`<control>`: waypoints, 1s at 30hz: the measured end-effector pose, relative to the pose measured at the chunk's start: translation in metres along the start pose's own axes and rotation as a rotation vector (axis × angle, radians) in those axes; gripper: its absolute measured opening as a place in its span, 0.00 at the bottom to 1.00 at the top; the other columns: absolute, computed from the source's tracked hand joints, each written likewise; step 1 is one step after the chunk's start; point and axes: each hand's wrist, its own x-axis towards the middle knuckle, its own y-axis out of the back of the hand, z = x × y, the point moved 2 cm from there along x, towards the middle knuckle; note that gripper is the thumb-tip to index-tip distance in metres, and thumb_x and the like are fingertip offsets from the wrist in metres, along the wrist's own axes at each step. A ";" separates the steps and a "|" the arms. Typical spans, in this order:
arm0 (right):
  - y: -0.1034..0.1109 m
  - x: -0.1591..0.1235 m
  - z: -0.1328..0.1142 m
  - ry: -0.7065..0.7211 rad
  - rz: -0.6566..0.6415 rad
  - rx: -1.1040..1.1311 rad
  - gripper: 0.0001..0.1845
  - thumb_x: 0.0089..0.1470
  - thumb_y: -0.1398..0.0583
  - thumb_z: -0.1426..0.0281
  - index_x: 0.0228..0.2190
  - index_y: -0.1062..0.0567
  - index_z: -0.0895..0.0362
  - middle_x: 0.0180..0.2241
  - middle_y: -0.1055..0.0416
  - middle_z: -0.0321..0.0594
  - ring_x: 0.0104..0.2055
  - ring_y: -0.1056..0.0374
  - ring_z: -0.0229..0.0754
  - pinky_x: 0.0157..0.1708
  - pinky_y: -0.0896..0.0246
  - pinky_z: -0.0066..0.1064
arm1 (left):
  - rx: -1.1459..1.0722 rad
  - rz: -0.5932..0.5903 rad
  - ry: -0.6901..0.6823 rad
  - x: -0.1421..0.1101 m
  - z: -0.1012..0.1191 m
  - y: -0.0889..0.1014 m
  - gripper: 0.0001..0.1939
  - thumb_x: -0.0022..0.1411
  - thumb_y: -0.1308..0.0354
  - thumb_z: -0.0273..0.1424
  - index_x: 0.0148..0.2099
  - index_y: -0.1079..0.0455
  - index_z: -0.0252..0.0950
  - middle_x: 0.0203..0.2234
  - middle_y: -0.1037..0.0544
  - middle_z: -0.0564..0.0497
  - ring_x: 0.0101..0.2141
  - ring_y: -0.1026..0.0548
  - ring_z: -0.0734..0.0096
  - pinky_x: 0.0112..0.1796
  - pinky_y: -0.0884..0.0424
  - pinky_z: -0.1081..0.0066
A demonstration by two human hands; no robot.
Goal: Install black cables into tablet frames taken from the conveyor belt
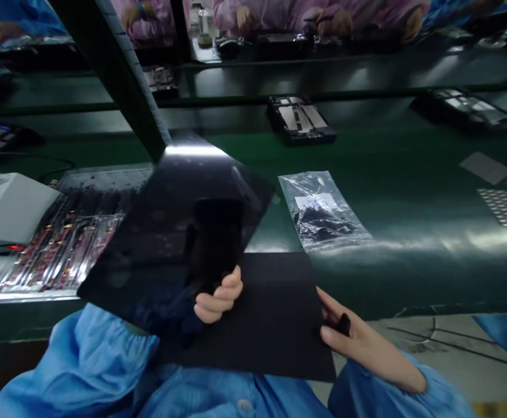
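Note:
A glossy black sheet, tilted and reflecting the light above, is gripped by my left hand, whose fingers curl round its lower right edge; the rest of that hand is hidden behind it. Partly under it is a matte black sheet, which reaches over the bench's front edge. My right hand pinches the right edge of this matte sheet between thumb and fingers. A small black piece shows inside the right hand; its kind I cannot make out.
A clear bag of dark parts lies on the green bench. At left are a clear tray of small parts and a white box. Opened devices sit farther back. A slanted post rises left; co-workers' hands are opposite.

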 end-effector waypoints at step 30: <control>-0.001 -0.002 -0.023 0.045 -0.055 -0.055 0.39 0.43 0.36 0.45 0.51 0.26 0.55 0.35 0.24 0.45 0.36 0.28 0.51 0.39 0.32 0.38 | -0.126 -0.052 0.059 0.016 -0.007 0.000 0.15 0.62 0.60 0.26 0.25 0.39 0.34 0.16 0.42 0.54 0.13 0.50 0.79 0.17 0.60 0.73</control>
